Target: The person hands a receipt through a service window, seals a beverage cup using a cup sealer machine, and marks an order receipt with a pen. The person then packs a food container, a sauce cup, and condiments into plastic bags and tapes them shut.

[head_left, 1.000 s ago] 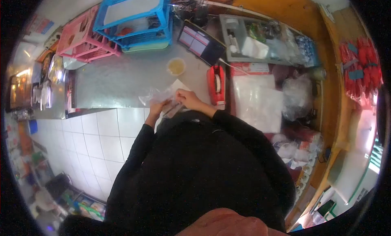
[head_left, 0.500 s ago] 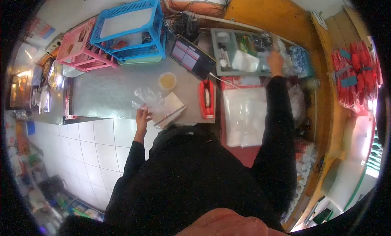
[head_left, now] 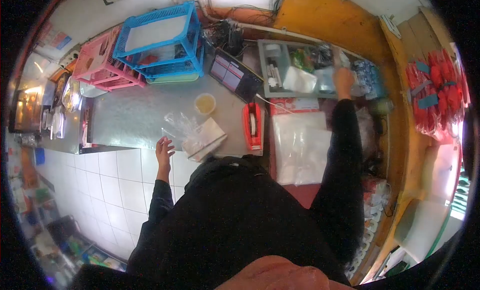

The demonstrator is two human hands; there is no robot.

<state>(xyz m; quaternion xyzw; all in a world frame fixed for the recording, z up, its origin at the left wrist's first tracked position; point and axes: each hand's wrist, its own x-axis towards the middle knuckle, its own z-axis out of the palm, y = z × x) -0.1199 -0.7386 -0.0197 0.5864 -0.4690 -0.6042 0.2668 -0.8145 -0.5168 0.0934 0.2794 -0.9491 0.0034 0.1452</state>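
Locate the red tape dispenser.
In the head view, the red tape dispenser is at the right end of the counter, next to the tablet and left of the clear plastic.

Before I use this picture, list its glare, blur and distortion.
Head view: wide-angle bending toward the edges, corners black; head view: the floor tiles look washed out by light; head view: the metal counter carries a pale sheen; head view: the right hand, by the tray, is blurred, softer than the left hand.
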